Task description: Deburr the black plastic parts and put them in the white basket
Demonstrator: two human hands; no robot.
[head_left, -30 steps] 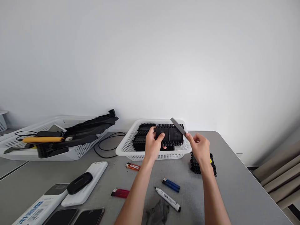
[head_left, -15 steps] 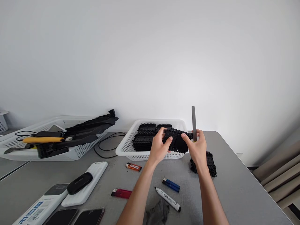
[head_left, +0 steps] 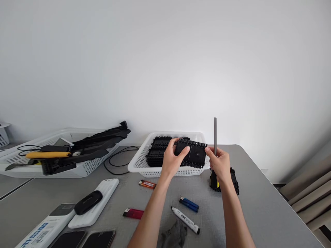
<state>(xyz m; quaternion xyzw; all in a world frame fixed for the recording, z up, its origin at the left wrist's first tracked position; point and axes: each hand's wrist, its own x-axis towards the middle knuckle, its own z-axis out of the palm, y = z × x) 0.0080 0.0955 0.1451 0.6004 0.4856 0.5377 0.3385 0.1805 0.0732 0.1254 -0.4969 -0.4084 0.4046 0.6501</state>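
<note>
My left hand (head_left: 172,159) is closed on a black plastic panel (head_left: 198,154) with toothed edges, thumb on its face and fingers behind. The panel is held up in front of a white basket (head_left: 134,166), its flat face toward me. My right hand (head_left: 219,163) is closed round a flat metal file (head_left: 215,136) whose blade points upward; a bit of yellow and black handle shows below the palm. The right thumb and a fingertip also touch the panel's right edge. Similar black panels (head_left: 156,156) lie stacked in the basket, and more panels (head_left: 234,181) lie under my right wrist.
Lighters in orange (head_left: 147,184), red (head_left: 133,213) and blue (head_left: 189,204), a marker (head_left: 185,220) and a grey cloth (head_left: 175,235) lie on the table. A tool basket (head_left: 88,167), a cable (head_left: 110,162), a white power bank (head_left: 97,210) and phones (head_left: 99,239) are at left.
The panel has turned so its flat face shows more fully. My right hand has shifted slightly right to the panel's edge, and the file has rotated to show a narrower side.
</note>
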